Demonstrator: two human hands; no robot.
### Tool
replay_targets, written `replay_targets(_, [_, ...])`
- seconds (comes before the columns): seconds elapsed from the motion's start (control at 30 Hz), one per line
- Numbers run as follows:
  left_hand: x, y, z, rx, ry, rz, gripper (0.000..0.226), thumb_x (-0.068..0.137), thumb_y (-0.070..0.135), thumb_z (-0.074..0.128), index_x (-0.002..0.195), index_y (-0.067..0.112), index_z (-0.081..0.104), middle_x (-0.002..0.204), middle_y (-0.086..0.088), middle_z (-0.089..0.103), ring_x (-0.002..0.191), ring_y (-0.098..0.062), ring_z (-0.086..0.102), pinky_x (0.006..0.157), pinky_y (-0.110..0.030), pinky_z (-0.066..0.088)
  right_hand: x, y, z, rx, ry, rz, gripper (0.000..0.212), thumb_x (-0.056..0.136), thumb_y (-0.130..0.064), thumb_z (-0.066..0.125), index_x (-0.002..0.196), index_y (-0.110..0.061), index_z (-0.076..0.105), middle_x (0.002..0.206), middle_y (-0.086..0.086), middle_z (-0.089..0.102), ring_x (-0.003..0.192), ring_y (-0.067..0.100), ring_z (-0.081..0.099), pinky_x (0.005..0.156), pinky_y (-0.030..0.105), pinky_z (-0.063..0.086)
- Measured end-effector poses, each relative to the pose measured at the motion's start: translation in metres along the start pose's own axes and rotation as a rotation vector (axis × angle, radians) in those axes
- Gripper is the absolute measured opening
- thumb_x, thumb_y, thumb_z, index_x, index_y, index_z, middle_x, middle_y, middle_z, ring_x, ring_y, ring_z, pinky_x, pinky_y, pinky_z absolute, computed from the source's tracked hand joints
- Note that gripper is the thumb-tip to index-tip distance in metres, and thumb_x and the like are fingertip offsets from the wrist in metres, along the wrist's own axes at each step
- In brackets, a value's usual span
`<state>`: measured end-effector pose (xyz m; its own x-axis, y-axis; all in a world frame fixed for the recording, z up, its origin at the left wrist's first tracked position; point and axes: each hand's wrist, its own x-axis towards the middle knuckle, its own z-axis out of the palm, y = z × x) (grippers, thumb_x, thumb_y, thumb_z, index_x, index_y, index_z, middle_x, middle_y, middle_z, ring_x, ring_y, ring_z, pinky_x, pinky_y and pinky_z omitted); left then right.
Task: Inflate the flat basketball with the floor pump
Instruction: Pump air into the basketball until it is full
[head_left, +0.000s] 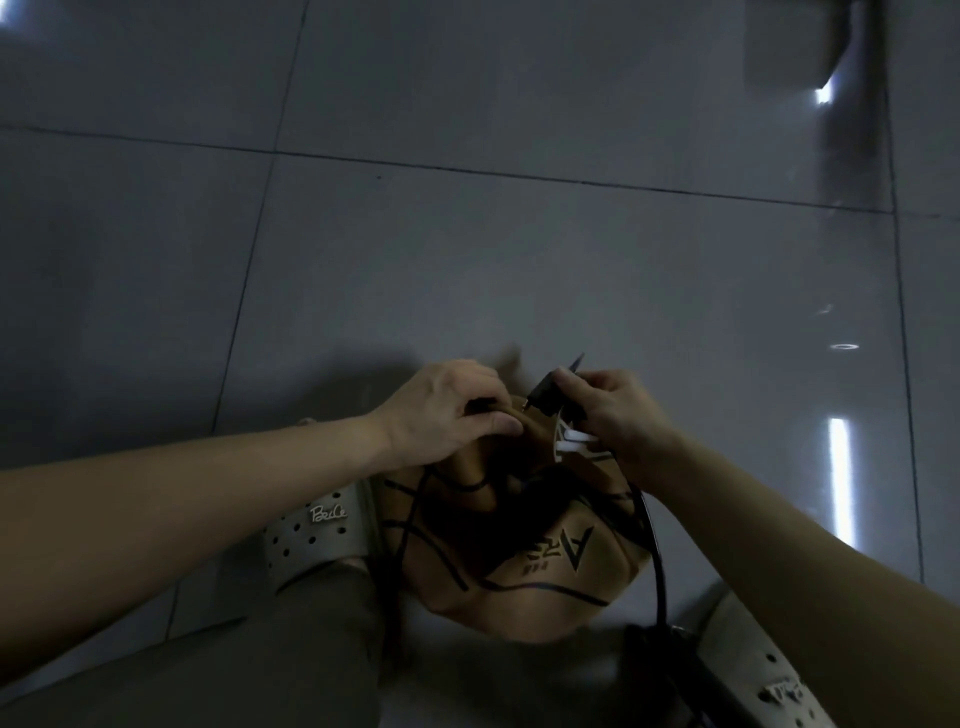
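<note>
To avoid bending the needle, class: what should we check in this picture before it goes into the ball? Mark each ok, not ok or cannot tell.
1. Ball steadied: the left hand grips the basketball on the floor: ok.
2. Nozzle held: the right hand pinches the nozzle: ok.
3. Position of the valve known: too dark, cannot tell.
4. No kinks: the hose curves smoothly down: ok.
5. Firm stand of the pump: mostly out of view, cannot tell.

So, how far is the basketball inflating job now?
Done: the pump hose is at the basketball. In hand: left hand grips the ball's top, right hand holds the hose nozzle, needle tip beside the ball, apparently not yet inserted. Left: insert it and pump; the ball looks caved in.
</note>
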<state>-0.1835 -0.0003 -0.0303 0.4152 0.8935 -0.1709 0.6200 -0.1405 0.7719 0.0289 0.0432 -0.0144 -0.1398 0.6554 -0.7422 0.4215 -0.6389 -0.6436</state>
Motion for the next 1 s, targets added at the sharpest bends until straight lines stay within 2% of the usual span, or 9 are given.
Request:
replay_targets(0.07, [0.001, 0.000, 0.000, -0.089, -0.008, -0.094, 0.022, 0.087, 0.048, 0.070, 0.086, 0.026, 0.072, 0.083, 0.013, 0.062, 0.084, -0.007, 0.058, 0.074, -0.025, 0.043, -0.001, -0.001, 0.000, -0.027, -0.002, 0.003, 0.034, 0.099, -0.037, 0.058, 0.085, -0.009, 0.073, 0.070, 0.007, 0.066, 0.064, 0.019, 0.059, 0.063, 0.033, 0.045])
replay_targets(0.17, [0.006, 0.004, -0.006, -0.300, -0.080, -0.287, 0.016, 0.083, 0.042, 0.079, 0.089, 0.028, 0.074, 0.088, 0.011, 0.068, 0.088, -0.007, 0.064, 0.083, -0.034, 0.053, -0.001, -0.001, 0.000, -0.027, 0.022, 0.009, 0.032, 0.099, -0.036, 0.057, 0.086, -0.012, 0.073, 0.069, 0.004, 0.066, 0.059, 0.014, 0.058, 0.057, 0.028, 0.045])
replay_targets(0.37, [0.017, 0.002, -0.013, -0.205, -0.313, -0.434, 0.041, 0.075, 0.066, 0.073, 0.100, 0.034, 0.076, 0.103, 0.015, 0.070, 0.098, -0.005, 0.064, 0.094, -0.037, 0.052, -0.001, 0.002, 0.001, 0.039, 0.008, 0.010, 0.028, 0.098, -0.035, 0.059, 0.085, -0.014, 0.073, 0.087, 0.017, 0.072, 0.076, 0.027, 0.065, 0.075, 0.042, 0.055])
replay_targets(0.47, [0.029, 0.010, -0.019, -0.273, -0.387, -0.529, 0.025, 0.082, 0.045, 0.079, 0.096, 0.025, 0.079, 0.102, 0.005, 0.073, 0.099, -0.013, 0.066, 0.090, -0.035, 0.052, 0.001, 0.005, -0.002, 0.069, -0.025, 0.005, 0.031, 0.098, -0.036, 0.059, 0.095, -0.009, 0.075, 0.092, 0.021, 0.072, 0.075, 0.029, 0.065, 0.075, 0.043, 0.053])
replay_targets(0.57, [0.038, 0.017, -0.018, -0.333, -0.387, -0.599, 0.016, 0.080, 0.030, 0.082, 0.088, 0.017, 0.079, 0.089, 0.001, 0.074, 0.092, -0.020, 0.068, 0.085, -0.036, 0.054, 0.000, 0.003, -0.003, 0.010, -0.040, -0.017, 0.030, 0.099, -0.036, 0.056, 0.096, -0.012, 0.074, 0.086, 0.012, 0.071, 0.070, 0.018, 0.062, 0.068, 0.034, 0.050])
replay_targets(0.63, [0.038, 0.015, -0.013, -0.364, -0.351, -0.636, 0.012, 0.077, 0.027, 0.085, 0.082, 0.018, 0.079, 0.081, 0.002, 0.073, 0.086, -0.020, 0.067, 0.085, -0.039, 0.054, -0.001, 0.001, -0.003, -0.047, -0.051, -0.040, 0.030, 0.100, -0.035, 0.054, 0.096, -0.012, 0.074, 0.082, 0.008, 0.069, 0.068, 0.015, 0.060, 0.066, 0.031, 0.048])
replay_targets(0.77, [0.035, 0.016, -0.010, -0.395, -0.308, -0.644, 0.025, 0.066, 0.032, 0.087, 0.082, 0.015, 0.079, 0.078, 0.000, 0.071, 0.082, -0.018, 0.065, 0.079, -0.037, 0.052, 0.000, 0.000, -0.002, -0.069, -0.058, -0.044, 0.030, 0.101, -0.034, 0.053, 0.094, -0.012, 0.073, 0.092, 0.017, 0.071, 0.077, 0.024, 0.064, 0.076, 0.040, 0.052])
replay_targets(0.93, [0.032, 0.026, -0.006, -0.373, -0.299, -0.581, 0.013, 0.077, 0.018, 0.085, 0.085, 0.011, 0.077, 0.072, 0.003, 0.066, 0.070, -0.008, 0.058, 0.066, -0.024, 0.044, 0.003, 0.003, -0.007, 0.040, -0.009, -0.012, 0.031, 0.100, -0.033, 0.055, 0.092, -0.010, 0.074, 0.091, 0.026, 0.070, 0.074, 0.028, 0.061, 0.071, 0.039, 0.050])
replay_targets(1.0, [0.031, 0.026, -0.005, -0.376, -0.289, -0.585, 0.014, 0.076, 0.020, 0.086, 0.083, 0.012, 0.077, 0.072, 0.003, 0.066, 0.070, -0.009, 0.058, 0.068, -0.028, 0.045, 0.003, 0.004, -0.008, 0.010, -0.028, -0.028, 0.031, 0.100, -0.033, 0.055, 0.095, -0.009, 0.074, 0.080, 0.019, 0.067, 0.066, 0.021, 0.059, 0.061, 0.033, 0.048])
